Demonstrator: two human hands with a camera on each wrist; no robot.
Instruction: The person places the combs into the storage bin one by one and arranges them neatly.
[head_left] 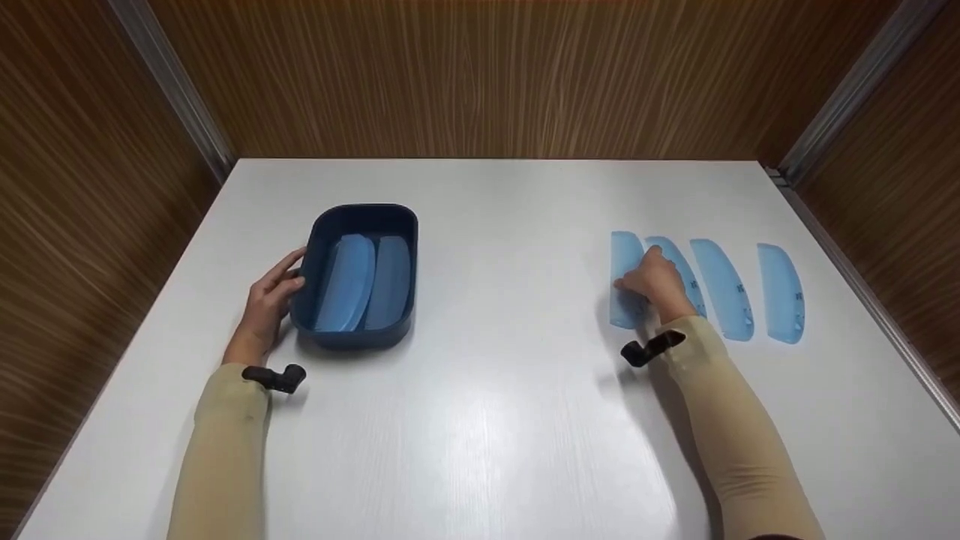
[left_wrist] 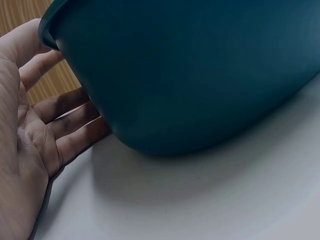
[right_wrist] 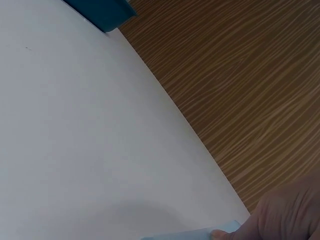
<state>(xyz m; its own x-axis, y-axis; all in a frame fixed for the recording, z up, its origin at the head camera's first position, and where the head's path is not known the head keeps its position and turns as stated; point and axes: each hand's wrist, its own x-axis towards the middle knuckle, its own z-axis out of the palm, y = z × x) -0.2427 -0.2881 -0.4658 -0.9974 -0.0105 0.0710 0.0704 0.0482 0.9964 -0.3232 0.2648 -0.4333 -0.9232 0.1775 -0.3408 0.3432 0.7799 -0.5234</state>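
- I saw the leftmost blue strip (head_left: 624,259) at the right side of the table (head_left: 487,390), its long axis running from near to far; its straight edge faced left, towards the dark blue bin (head_left: 365,341), and its curved edge faced right.
- The right grip (head_left: 660,285) pinched that strip, thumb at the straight edge; the left grip (head_left: 264,304) lay relaxed, fingers extended against the bin's outer left side.
- The hand covered part of the strip's lower right and much of the second strip (head_left: 679,259); the right wrist view cut the strip off at the bottom border, so I could not tell whether it lay flat or was slightly raised.
- Small dark marks near the curved edges were too small for me to read; in the left wrist view the bin wall filled the upper part and hid what it held.
- The third strip (head_left: 722,292) and the fourth strip (head_left: 780,292) lay further right, bowed the same way; the bin stood upright with two curved blue pieces (head_left: 347,285) inside, side by side and also lengthwise from near to far.
- A wide stretch of table and the bin's raised right wall came between the pinched strip and those pieces; wood-grain panels (head_left: 487,75) rose behind.
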